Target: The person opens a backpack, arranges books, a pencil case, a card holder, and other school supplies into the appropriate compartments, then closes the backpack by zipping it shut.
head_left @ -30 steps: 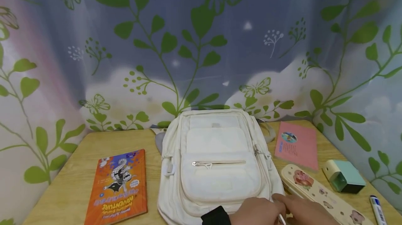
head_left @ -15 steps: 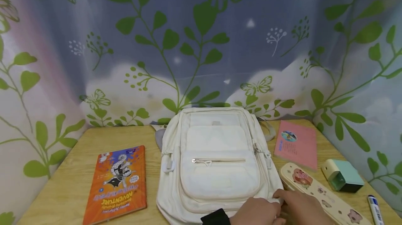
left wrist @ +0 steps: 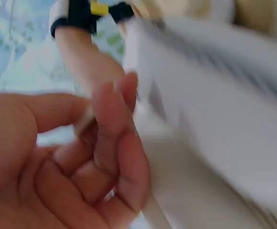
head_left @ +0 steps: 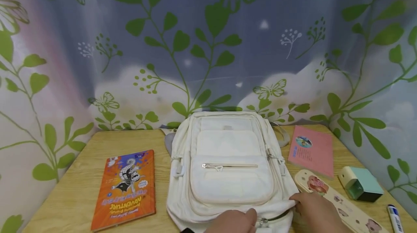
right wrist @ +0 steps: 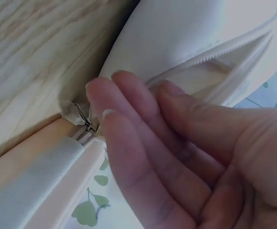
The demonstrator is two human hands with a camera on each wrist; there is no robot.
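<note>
A white backpack [head_left: 228, 184] lies front side up on the wooden table, its lower end toward me. At its lower edge my left hand [head_left: 232, 222] pinches the zipper pull, just left of the metal slider [head_left: 263, 222]. In the left wrist view the thumb and curled fingers [left wrist: 114, 143] meet around a small piece, mostly hidden. My right hand [head_left: 316, 207] pinches the fabric at the backpack's lower right corner. Between the hands the zipper gapes in a dark slit [head_left: 281, 216]. The right wrist view shows parted zipper teeth [right wrist: 214, 56] beyond the thumb.
A cream pencil case [head_left: 338, 200] lies beside and partly under my right forearm. Beyond it are a mint sharpener [head_left: 361, 184], a marker [head_left: 395, 218] and a pink booklet [head_left: 312, 149]. An orange book [head_left: 125, 189] lies left of the backpack. A patterned curtain [head_left: 208, 45] hangs behind the table.
My left hand has moved left along the backpack's lower edge, away from the right hand, and a stretch of zipper has come open. The right hand stays at the corner.
</note>
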